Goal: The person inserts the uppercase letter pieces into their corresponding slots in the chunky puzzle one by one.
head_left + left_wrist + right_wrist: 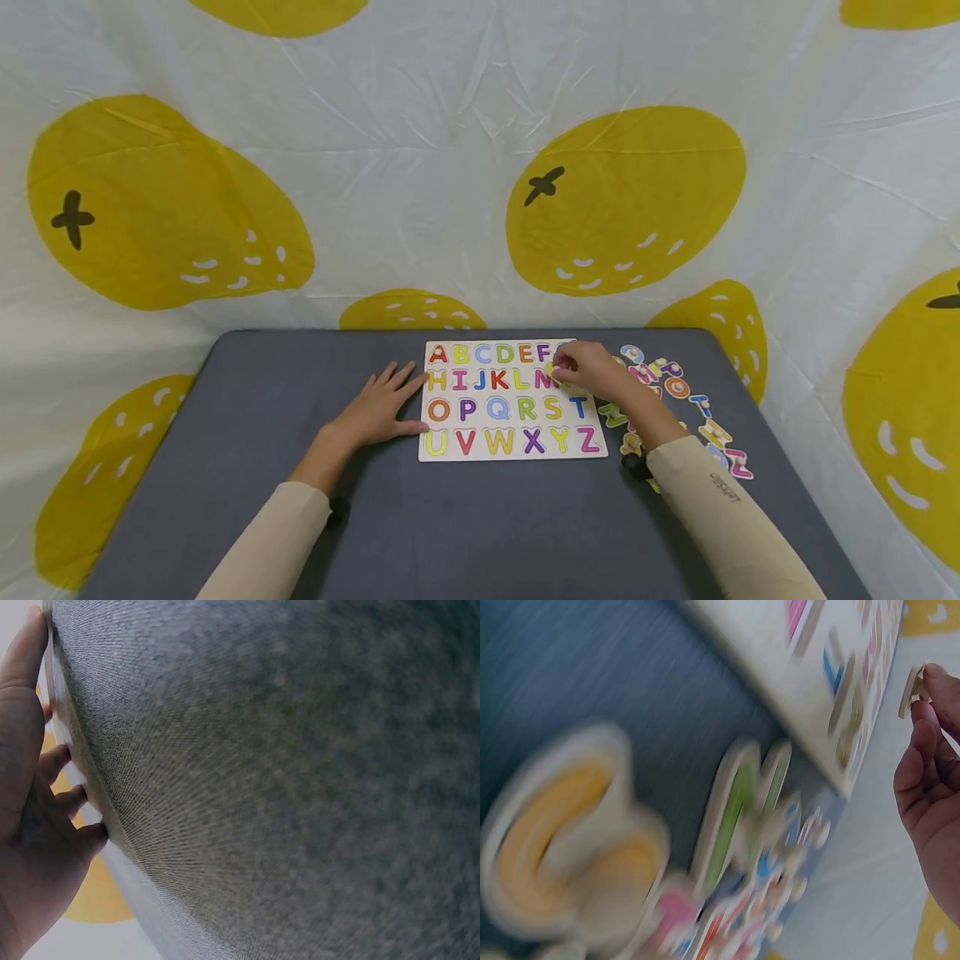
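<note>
A white alphabet puzzle board [480, 421] with rows of coloured letters lies on the dark table. At its left edge my left hand [379, 410] rests with spread fingers, thumb and a fingertip right at the edge. Over the board's upper right part, near the M, my right hand [592, 371] pinches a small wooden letter piece [911, 691] between thumb and fingers. The right wrist view shows this piece nearly edge-on, so which letter it is I cannot tell. The right hand hides the end of the top two rows.
Several loose wooden letters lie scattered right of the board, among them an orange O [677, 387], a blue T [700, 406] and a pink Z [740, 464]. Some sit beneath the right forearm. Behind the grey-black table [480, 525] hangs a white cloth [420, 208] with yellow fruit shapes.
</note>
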`<state>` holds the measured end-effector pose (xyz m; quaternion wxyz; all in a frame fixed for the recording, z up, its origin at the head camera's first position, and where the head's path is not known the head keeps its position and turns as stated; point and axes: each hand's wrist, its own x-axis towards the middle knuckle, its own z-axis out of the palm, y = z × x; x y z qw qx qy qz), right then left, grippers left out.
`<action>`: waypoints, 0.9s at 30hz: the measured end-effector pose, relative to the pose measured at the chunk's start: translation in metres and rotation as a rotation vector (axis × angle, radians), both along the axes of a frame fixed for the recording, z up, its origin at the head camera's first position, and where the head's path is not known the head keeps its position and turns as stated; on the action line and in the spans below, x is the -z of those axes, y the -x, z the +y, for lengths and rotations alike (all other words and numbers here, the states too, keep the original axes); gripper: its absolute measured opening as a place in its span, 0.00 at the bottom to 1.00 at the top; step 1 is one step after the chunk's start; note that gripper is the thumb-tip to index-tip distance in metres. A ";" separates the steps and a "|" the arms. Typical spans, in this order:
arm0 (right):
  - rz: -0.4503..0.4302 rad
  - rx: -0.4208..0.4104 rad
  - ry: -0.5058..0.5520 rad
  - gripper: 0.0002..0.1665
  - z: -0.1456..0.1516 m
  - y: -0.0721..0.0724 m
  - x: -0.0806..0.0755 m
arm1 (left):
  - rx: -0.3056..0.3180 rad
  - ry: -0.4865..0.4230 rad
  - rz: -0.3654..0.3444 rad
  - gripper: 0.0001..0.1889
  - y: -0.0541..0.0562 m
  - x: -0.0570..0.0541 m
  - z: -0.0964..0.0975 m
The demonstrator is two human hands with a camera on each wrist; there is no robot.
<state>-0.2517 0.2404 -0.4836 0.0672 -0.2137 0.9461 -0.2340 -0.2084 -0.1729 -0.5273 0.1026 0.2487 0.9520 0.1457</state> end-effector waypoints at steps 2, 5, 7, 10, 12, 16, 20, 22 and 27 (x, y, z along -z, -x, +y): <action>-0.022 -0.010 0.017 0.06 -0.012 0.004 0.001 | -0.003 0.004 -0.002 0.52 0.000 0.001 0.001; -0.054 -0.014 0.041 0.06 -0.028 0.010 0.002 | -0.002 0.001 0.006 0.52 0.001 0.003 0.001; -0.068 -0.009 0.055 0.06 -0.038 0.014 0.004 | 0.002 0.000 0.010 0.52 0.001 0.003 0.002; -0.084 -0.001 0.069 0.08 -0.052 0.021 0.007 | 0.006 -0.007 0.014 0.52 0.001 0.003 0.003; -0.091 0.005 0.067 0.08 -0.062 0.026 0.010 | 0.006 -0.010 0.012 0.52 0.001 0.003 0.003; -0.079 0.011 0.054 0.10 -0.084 0.036 0.014 | 0.008 -0.020 0.016 0.51 0.000 0.005 0.003; -0.071 0.023 0.046 0.11 -0.112 0.042 0.016 | 0.005 -0.023 0.025 0.51 -0.001 0.007 0.001; -0.076 0.025 0.046 0.12 -0.126 0.043 0.017 | 0.001 -0.028 0.026 0.51 -0.003 0.006 0.000; -0.064 0.035 0.016 0.14 -0.152 0.048 0.021 | 0.001 -0.030 0.037 0.50 -0.003 0.003 -0.001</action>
